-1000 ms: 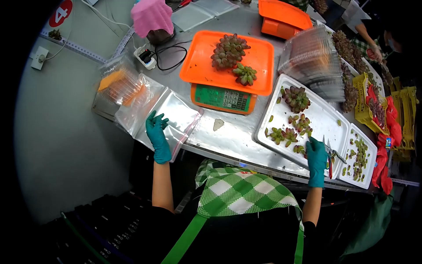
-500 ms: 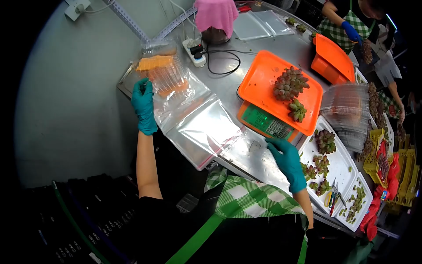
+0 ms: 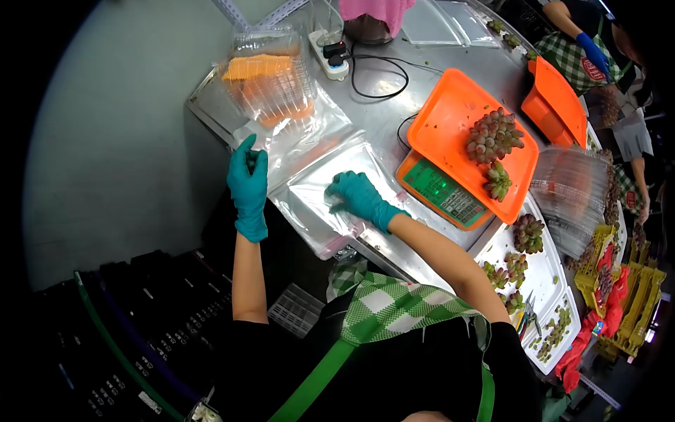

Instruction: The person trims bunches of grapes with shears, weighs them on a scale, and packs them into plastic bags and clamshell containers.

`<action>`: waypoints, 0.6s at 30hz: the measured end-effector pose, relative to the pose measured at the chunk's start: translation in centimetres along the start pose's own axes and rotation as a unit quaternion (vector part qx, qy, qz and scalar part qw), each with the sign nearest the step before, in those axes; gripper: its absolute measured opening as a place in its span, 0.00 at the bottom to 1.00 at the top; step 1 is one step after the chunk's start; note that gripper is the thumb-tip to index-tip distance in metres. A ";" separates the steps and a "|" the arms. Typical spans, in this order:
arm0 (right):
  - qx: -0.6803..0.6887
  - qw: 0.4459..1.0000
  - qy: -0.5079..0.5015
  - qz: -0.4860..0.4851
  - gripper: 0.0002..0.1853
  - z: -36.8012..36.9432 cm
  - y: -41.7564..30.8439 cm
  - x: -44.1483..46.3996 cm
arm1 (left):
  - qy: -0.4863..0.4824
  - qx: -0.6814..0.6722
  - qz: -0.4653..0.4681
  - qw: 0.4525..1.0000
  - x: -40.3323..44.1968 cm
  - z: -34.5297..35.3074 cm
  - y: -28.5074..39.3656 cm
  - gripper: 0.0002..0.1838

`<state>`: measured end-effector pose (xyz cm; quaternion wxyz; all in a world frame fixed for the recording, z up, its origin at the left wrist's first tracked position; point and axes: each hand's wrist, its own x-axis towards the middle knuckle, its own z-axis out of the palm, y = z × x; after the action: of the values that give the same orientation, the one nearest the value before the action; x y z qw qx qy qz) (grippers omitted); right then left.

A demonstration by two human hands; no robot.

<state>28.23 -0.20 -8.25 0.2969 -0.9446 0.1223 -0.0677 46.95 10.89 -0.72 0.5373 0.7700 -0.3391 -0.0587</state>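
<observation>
Head cam (only view). Landmark = scale [image 3: 437, 190], green display lit, orange pan [image 3: 446, 116] on top w/ lg succulent [image 3: 492, 136] + sm succulent [image 3: 498, 181], both toward pan's right side.

Clear bags [image 3: 309, 188]: flat pile immed. left of scale, film glossy, lower end at table edge. L hand [image 3: 249, 179], teal glove, at far-left border of pile, well apart from scale; thumb & fingers loosely curled w/ some gap btwn; can't tell if film is pinched. R hand [image 3: 360, 200], same glove, reaches across body, just left of scale, over top bag; fingers bent down, look to be on film; pinch vs. plain press can't be told, tips blurred/hidden.

Clear boxes [image 3: 271, 81] w/ orange stuff showing thru: farther left of scale, past bags' upper end. Power strip [image 3: 329, 56]: up-left of scale, cable btwn.

Right of scale: white tray [image 3: 547, 267] w/ more succulents [image 3: 529, 233], cutters [image 3: 531, 316] by its near end; clear lids [image 3: 573, 197] stacked just beyond. Co-worker's blue-gloved hand [image 3: 594, 55] far up-right of scale.

Step (judgmt): bag handling, prob. sorting out the top one; succulents on scale not bagged. Taking up one bag would call for fingertip pinch on a single film edge, other hand steadying pile.
</observation>
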 end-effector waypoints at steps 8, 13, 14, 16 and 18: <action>0.362 0.916 0.062 0.164 0.10 -0.2 0.5 0.7 | 0.080 -0.169 -0.188 0.964 -7.8 -2.9 -0.5 0.12; 0.422 0.882 0.163 0.131 0.07 -7.4 -4.9 1.3 | 0.015 -0.184 -0.245 0.952 -11.8 -2.6 0.4 0.19; 0.445 0.868 0.191 0.112 0.07 -8.2 -5.3 1.3 | -0.018 -0.214 -0.204 0.955 -12.6 -2.2 0.5 0.23; 0.443 0.850 0.272 0.084 0.06 -9.8 -6.5 1.0 | -0.095 -0.269 -0.134 0.949 -13.3 -1.0 1.3 0.31; 0.381 0.866 0.322 0.042 0.06 -11.4 -8.2 0.4 | -0.053 -0.314 -0.086 0.944 -13.2 1.3 3.0 0.33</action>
<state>27.84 -0.04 5.80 0.5806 -0.6776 0.2153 -0.3967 34.89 17.03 -2.30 0.7259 0.5842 -0.2638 -0.2493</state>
